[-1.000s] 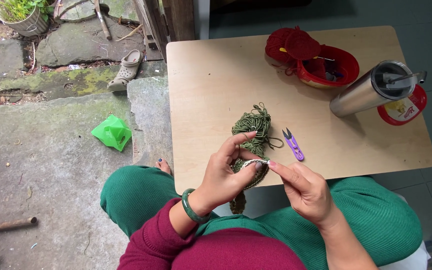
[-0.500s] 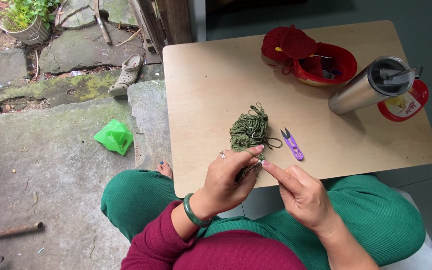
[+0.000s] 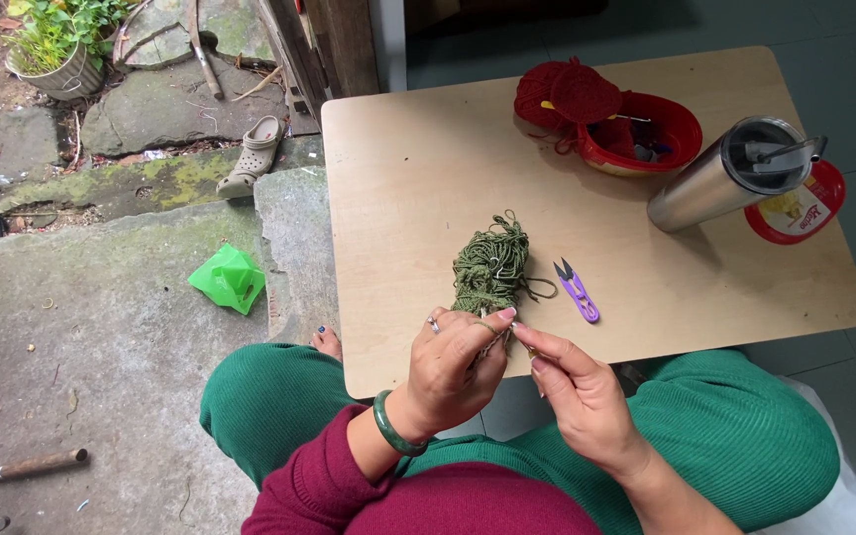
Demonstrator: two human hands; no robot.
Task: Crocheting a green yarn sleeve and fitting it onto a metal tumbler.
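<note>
The left hand [image 3: 453, 369] is hovering over the near edge of the wooden bench [image 3: 408, 178], its fingers [image 3: 495, 319] curling narrowly and pinching a strand of the green yarn [image 3: 490, 266]. A green bangle [image 3: 388, 426] is sitting on that wrist and a ring is showing on one finger. The right hand [image 3: 577, 396] is meeting it from the right, its fingertips closing narrowly at the same spot; whether they are gripping a hook or only the strand is too small to tell. The green yarn bundle is lying on the bench just beyond both hands, with loose loops trailing toward the purple thread snips [image 3: 577, 290], which are lying just beside it on the right. Farther back on the bench, a red bowl [image 3: 676, 124] is holding small items, with red crochet work [image 3: 562, 94] leaning on its left rim. A steel tumbler [image 3: 720, 178] is lying tilted at the right, its lid end resting against a red lid [image 3: 816, 213]. The person is wearing green trousers [image 3: 745, 436] and a maroon top. On the stone floor to the left, a green plastic bag [image 3: 230, 277] is lying, and a grey clog [image 3: 253, 159] farther off.
</note>
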